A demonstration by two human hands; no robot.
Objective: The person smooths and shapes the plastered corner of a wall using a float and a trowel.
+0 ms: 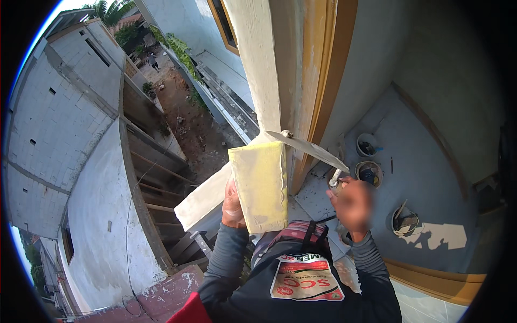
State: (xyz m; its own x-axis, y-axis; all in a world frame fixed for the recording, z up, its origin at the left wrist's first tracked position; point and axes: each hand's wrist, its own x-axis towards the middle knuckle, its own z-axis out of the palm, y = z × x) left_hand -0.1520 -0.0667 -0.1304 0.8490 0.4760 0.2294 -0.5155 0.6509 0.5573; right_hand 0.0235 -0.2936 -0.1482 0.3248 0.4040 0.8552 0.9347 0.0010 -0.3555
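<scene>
float board in left hand | trowel in right hand, right of board | buckets on floor behind

Grey long sleeves, printed sack apron

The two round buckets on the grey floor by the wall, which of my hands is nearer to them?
Right. The right hand, gripping a flat metal trowel, is just left of the round buckets. The left hand holds the yellow rectangular board, farther left.
</scene>
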